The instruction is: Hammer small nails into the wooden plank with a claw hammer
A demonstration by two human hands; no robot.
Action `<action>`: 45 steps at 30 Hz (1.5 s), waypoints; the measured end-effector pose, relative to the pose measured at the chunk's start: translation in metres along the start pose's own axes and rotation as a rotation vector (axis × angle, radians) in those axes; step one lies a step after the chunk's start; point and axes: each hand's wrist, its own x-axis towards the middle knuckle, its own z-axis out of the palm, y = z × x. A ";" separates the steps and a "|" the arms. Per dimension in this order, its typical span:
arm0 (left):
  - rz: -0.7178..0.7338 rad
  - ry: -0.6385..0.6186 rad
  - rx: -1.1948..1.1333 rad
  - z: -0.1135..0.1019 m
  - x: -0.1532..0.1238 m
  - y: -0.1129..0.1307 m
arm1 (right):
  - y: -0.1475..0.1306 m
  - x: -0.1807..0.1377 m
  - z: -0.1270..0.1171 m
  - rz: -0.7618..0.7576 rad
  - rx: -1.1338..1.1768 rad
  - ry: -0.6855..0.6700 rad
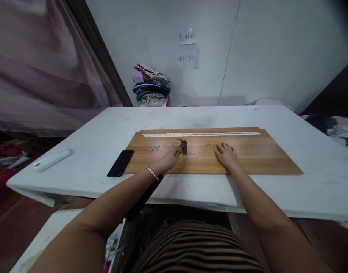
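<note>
My left hand (167,161) is wrapped round the handle of a claw hammer (184,146). The hammer's head is over a brown wooden board (264,155), beside the left end of a row of small nails (198,153); whether it touches one cannot be told. Flat on the board, to the right of that row, lies my right hand (227,154), fingers spread and holding nothing. A small heap of loose nails (155,148) rests on the board beyond my left hand.
White measuring strips (202,134) run along the board's far edge. A black phone (120,163) lies by its left end, and a white elongated object (52,160) is farther left on the white table (85,131). Folded clothes (152,85) are stacked against the wall.
</note>
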 end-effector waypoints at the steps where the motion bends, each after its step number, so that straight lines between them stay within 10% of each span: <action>1: -0.009 -0.001 0.002 0.000 0.000 0.000 | 0.000 0.000 0.000 0.000 0.003 0.001; 45: -0.046 0.017 0.004 -0.001 -0.003 0.004 | -0.001 -0.001 -0.001 0.003 0.003 0.002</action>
